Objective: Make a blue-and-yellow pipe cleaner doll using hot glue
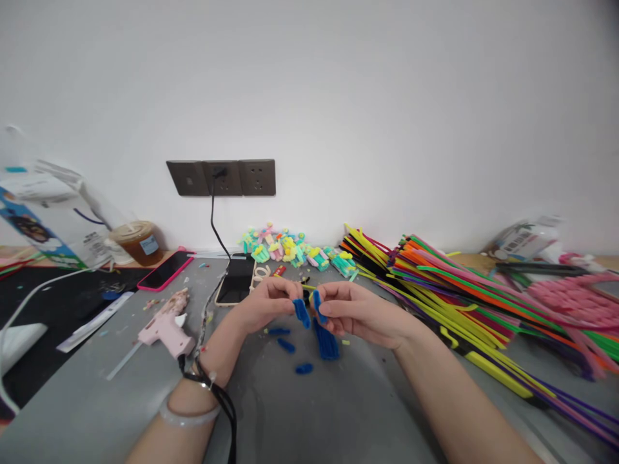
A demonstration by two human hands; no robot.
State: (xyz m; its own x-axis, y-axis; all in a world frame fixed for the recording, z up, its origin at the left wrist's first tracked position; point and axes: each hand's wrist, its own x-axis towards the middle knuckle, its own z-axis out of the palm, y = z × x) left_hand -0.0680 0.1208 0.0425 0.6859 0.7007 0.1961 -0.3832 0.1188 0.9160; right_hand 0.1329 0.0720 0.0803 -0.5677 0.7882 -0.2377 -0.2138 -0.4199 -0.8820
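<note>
Blue fuzzy pieces (302, 314) in fingertip grip of left hand (265, 304) and right hand (360, 312)

We see soft, fairly even light on the wall (367, 122), faint shadows on the bench (358, 419), darkening at two o'clock, and stretched, blurry edges towards three and nine.

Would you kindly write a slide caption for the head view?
Left hand and right hand hold blue fuzzy pieces above a grey tabletop, between a pink glue gun and multicoloured fuzzy stems.

Free near tabletop (319, 419); blue pieces (304, 368) beyond; glue gun (167, 331) left; pipe cleaners (445, 270) right
</note>
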